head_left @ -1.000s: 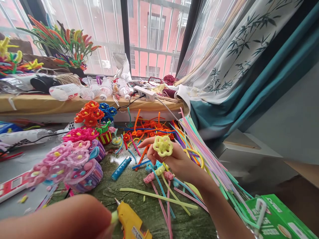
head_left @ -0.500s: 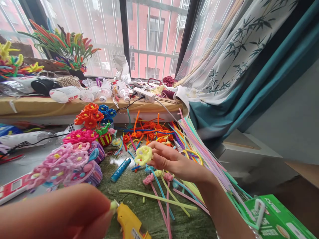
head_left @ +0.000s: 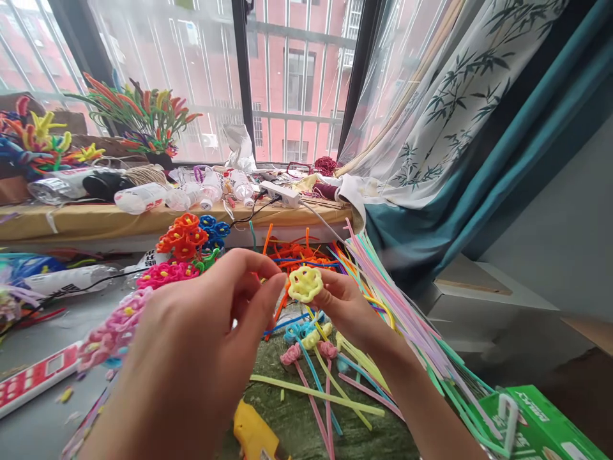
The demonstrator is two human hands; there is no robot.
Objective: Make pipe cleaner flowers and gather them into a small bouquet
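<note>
My right hand [head_left: 342,303] pinches a pale yellow pipe-cleaner flower [head_left: 305,285], its looped petals facing me. Close on its left is my left hand [head_left: 205,319], thumb and forefinger pressed together almost at the petals. The tiny yellow piece seen in those fingers a moment ago is now hidden between the tips. Below my hands lies a yellow glue gun [head_left: 256,431], partly covered by my left wrist. Pink rolled blooms [head_left: 290,354] on pipe-cleaner stems and a blue bloom [head_left: 299,331] rest on the green mat [head_left: 349,434] under the flower.
Long pastel pipe cleaners [head_left: 407,313] fan out on the right beside a green box [head_left: 541,421]. Finished pink flowers [head_left: 112,326] and a red-and-white device [head_left: 41,377] lie left. Plastic bottles [head_left: 141,198] and a power strip [head_left: 280,193] line the sill.
My left hand has lifted from the glue gun's nozzle, up and right to the yellow flower. My right hand has brought the flower slightly right and up, turning its face towards me.
</note>
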